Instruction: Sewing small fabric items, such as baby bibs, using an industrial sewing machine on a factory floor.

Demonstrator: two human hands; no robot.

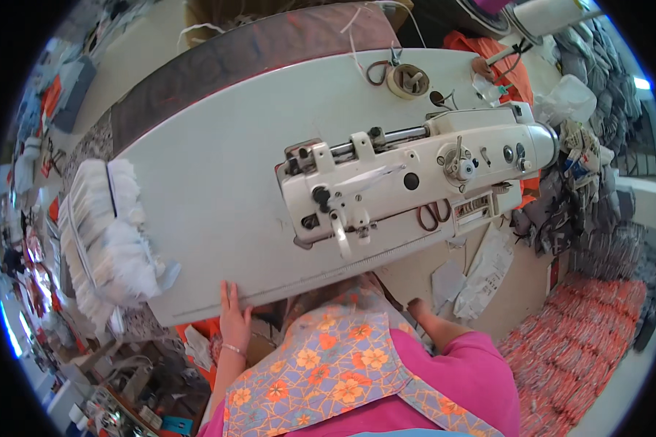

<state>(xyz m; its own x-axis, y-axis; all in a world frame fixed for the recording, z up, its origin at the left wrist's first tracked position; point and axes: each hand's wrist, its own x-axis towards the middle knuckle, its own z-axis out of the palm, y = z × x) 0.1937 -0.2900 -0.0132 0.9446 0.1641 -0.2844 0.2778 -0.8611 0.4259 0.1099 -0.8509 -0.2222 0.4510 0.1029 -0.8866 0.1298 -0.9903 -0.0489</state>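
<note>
Head view: the left hand (235, 320), fingers straight and empty on the near table (211, 182) edge, is nearer the white pile (116, 255), which lies left, long from near to far; the right hand's (418, 309) fingers I cannot tell

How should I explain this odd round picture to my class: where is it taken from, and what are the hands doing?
A wide fisheye camera on the worker's head looks down, so straight edges bend. No robot here, just two bare hands. The left hand rests its fingers at the near edge of the white table, apparently empty. The right hand is below the table edge; its grip can't be made out. On the table stand a sewing machine and a tan ring-shaped roll.
</note>
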